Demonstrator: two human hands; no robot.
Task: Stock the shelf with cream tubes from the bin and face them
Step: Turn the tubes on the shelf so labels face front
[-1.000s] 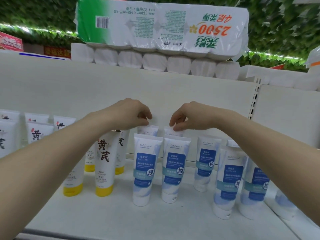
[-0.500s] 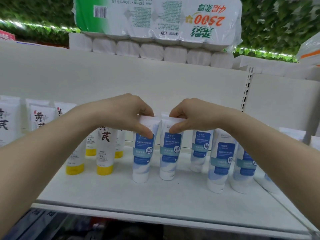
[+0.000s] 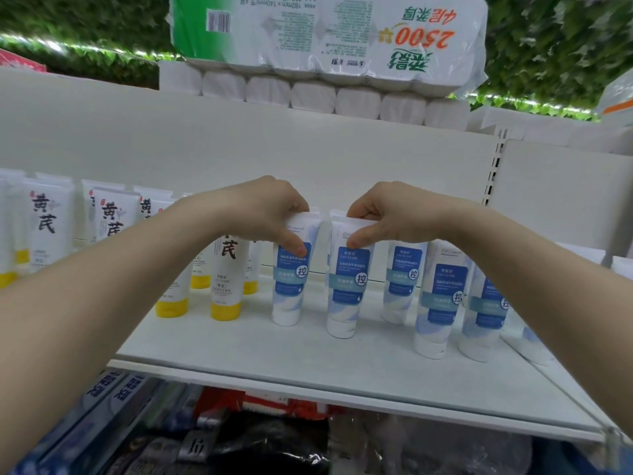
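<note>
While my hands only hovered above the tubes a second ago, now each one pinches the flat top of a blue cream tube. My left hand holds the left blue tube, with my thumb down on its front label. My right hand holds the next blue tube the same way. Both tubes stand up tall on the white shelf, caps down and flat ends up, blue labels facing me. The right one stands a bit closer to me. More blue tubes stand to the right. Yellow-capped tubes stand to the left. A big pack of paper rolls sits on top of the shelf unit.
</note>
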